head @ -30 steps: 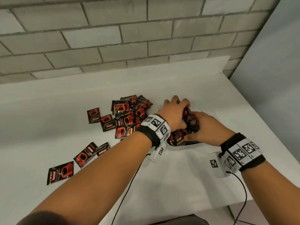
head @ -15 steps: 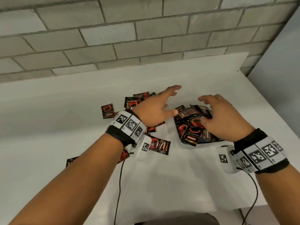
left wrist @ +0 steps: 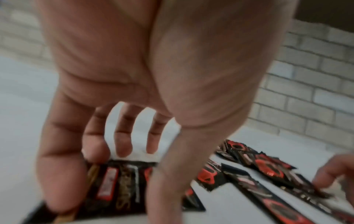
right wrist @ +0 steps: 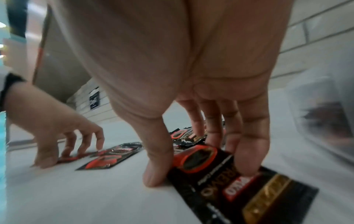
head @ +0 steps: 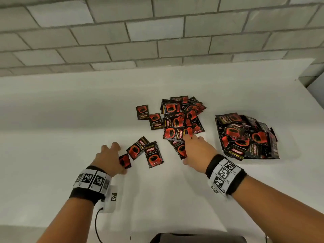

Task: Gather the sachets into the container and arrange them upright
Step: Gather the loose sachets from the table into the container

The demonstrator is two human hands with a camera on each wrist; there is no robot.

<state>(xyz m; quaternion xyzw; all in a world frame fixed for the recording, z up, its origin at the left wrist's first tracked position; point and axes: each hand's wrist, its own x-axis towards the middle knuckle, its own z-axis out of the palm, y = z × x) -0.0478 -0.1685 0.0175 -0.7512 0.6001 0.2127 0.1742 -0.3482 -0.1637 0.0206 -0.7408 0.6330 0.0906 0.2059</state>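
Observation:
Black-and-red coffee sachets lie scattered on the white table (head: pixel 70 120), with a loose pile (head: pixel 180 118) at the middle. A clear container (head: pixel 284 146) at the right holds several sachets lying jumbled, not upright. My left hand (head: pixel 117 158) is down on a single sachet (head: pixel 125 161), its fingertips at the far edge and its thumb at the near side (left wrist: pixel 114 186). My right hand (head: pixel 191 149) is on another sachet (right wrist: pixel 220 181) at the pile's near edge, fingers on top and thumb against its left edge. Both sachets lie flat on the table.
Two more sachets (head: pixel 145 151) lie between my hands, and two (head: pixel 148 116) sit left of the pile. A grey brick wall (head: pixel 157 32) runs along the table's far edge. The table's right edge is just past the container.
Both hands have left the container and moved left and toward me, down onto loose sachets on the table. The head view has shifted, so the pile now sits mid-frame.

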